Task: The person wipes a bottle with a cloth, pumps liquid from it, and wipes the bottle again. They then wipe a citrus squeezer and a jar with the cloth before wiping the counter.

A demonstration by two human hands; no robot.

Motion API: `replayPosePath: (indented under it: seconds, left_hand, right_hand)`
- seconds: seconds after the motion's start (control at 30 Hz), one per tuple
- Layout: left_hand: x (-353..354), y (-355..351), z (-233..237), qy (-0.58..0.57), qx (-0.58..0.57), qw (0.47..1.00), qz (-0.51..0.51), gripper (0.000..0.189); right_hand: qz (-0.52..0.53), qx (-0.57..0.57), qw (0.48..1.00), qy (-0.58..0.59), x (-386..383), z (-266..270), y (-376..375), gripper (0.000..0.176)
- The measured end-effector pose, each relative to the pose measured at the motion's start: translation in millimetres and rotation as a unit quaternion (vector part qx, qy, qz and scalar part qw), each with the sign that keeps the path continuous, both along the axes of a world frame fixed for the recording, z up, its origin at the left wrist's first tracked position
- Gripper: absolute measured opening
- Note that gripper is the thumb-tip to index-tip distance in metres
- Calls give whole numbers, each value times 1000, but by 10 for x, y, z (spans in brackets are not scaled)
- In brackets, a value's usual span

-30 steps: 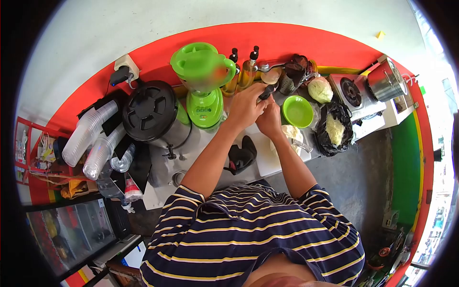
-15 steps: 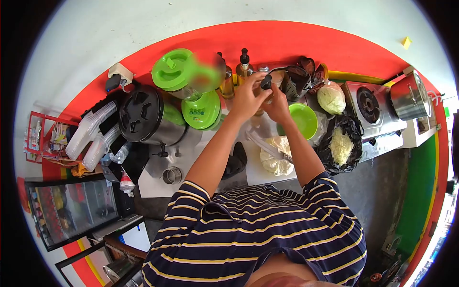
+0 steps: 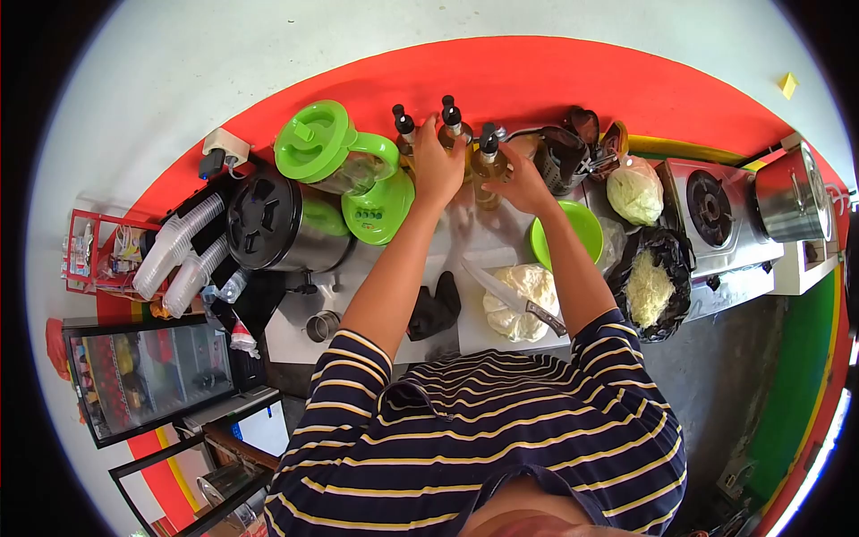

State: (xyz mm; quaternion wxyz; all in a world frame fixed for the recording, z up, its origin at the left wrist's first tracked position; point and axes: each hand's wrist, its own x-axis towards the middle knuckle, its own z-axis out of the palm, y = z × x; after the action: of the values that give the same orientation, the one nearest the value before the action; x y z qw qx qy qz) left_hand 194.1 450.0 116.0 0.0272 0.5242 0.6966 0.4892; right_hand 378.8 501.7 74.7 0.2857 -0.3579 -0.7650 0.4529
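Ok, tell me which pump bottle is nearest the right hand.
The rightmost pump bottle: the right hand is right beside it, whereas the middle bottle and left bottle stand farther off.

i get a bright, evenly lit view, with white glare at the right edge and soft reflections on the metal counter point(image 3: 358, 277). fisheye distortion bows the red wall point(image 3: 537, 76); the corners go black.

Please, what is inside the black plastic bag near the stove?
The black plastic bag holds pale shreds. Anything below the top shreds is covered, so I cannot tell.
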Motion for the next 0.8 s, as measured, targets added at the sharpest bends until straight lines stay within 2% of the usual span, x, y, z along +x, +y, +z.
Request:
replayPosePath:
  seconds: [0.07, 0.13, 0.2, 0.3, 0.4, 0.73, 0.8]
  left_hand:
    - [39, 112, 53, -40, -17, 999, -4, 47]
    - [67, 170, 90, -79, -36, 996, -11, 44]
    - [43, 201, 97, -47, -101, 994, 2, 40]
    - [96, 218, 43, -2, -74, 997, 35, 32]
    - [156, 189, 51, -10, -82, 995, 50, 30]
    - [139, 63, 177, -10, -80, 994, 72, 27]
    - [80, 62, 196, -22, -132, 990, 46, 35]
  right_hand:
    - [23, -36, 998, 53, 24, -106, 59, 84]
    - [22, -41, 998, 50, 56, -76, 66, 86]
    - [18, -47, 998, 47, 58, -72, 77, 87]
    - [20, -32, 999, 37, 10, -100, 93, 89]
    - [37, -18, 997, 63, -46, -97, 113, 90]
    - [30, 10, 995, 97, -165, -310, 217, 88]
    - [33, 23, 993, 114, -200, -375, 206, 87]
